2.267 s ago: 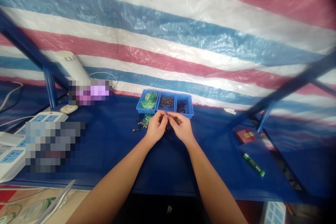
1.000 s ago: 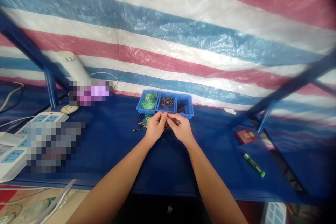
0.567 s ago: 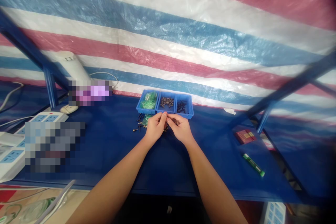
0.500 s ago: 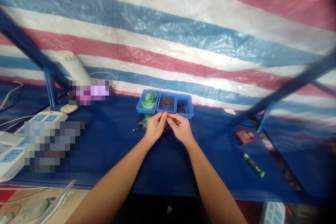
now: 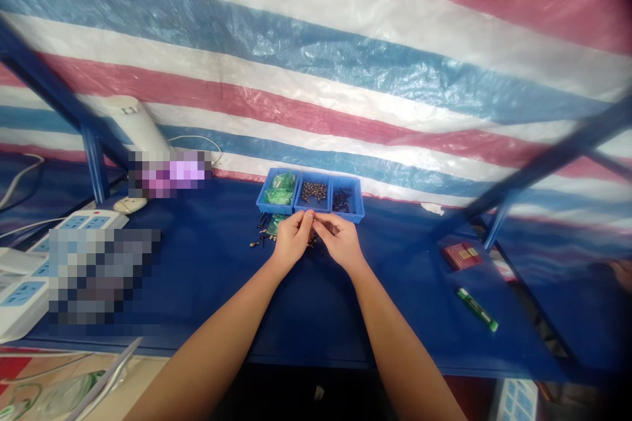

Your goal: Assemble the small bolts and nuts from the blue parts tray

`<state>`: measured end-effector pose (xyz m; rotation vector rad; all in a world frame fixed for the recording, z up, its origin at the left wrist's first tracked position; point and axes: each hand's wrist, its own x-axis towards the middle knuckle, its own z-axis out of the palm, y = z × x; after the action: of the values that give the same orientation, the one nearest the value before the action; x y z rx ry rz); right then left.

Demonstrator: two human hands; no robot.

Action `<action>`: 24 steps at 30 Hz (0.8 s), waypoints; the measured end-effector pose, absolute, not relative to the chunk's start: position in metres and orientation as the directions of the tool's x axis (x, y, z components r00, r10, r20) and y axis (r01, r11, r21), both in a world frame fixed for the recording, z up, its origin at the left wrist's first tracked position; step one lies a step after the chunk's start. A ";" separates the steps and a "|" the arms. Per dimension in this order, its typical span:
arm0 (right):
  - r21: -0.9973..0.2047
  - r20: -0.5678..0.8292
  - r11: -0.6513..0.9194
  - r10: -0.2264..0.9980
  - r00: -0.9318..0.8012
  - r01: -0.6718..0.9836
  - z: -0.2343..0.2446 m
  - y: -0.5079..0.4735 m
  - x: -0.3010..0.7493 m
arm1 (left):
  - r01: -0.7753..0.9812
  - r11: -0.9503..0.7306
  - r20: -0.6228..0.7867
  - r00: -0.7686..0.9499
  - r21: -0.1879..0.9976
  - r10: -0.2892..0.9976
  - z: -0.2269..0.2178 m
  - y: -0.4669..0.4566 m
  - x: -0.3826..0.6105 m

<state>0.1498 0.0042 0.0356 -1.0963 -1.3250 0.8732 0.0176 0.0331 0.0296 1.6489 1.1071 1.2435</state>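
Note:
My left hand (image 5: 292,241) and my right hand (image 5: 340,242) meet fingertip to fingertip over the blue table (image 5: 207,276), both pinched on a tiny part too small to name. Just beyond them stands a blue three-compartment tray (image 5: 310,207): green bagged pieces on the left, small brown metal parts in the middle, dark parts on the right. A green piece (image 5: 275,223) and several loose small parts (image 5: 259,237) lie on the table left of my left hand.
White power strips (image 5: 29,270) sit at the far left, with a white lamp base (image 5: 135,122) behind them. A red box (image 5: 460,255) and a green marker (image 5: 476,309) lie to the right. Blue frame bars (image 5: 543,164) and a striped tarp close the back.
Both hands stay pinched together in the same spot in front of the tray; only slight finger shifts show.

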 end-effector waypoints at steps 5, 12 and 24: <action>-0.955 0.288 0.273 0.948 0.136 0.116 0.033 0.006 0.152 | 0.113 -0.330 0.306 0.192 0.937 0.933 0.029 0.033 0.018; -0.957 0.279 0.270 0.957 0.079 0.105 0.035 0.005 0.151 | 0.154 -0.345 0.321 0.161 0.926 0.933 0.031 0.031 0.019; -0.972 0.229 0.234 0.964 0.134 -0.021 0.034 0.007 0.152 | 0.114 -0.349 0.322 0.199 0.930 0.926 0.029 0.033 0.018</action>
<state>0.1522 0.0069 0.0340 -1.0699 -1.1887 0.9601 0.0176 0.0328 0.0288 1.6518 0.9973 1.2426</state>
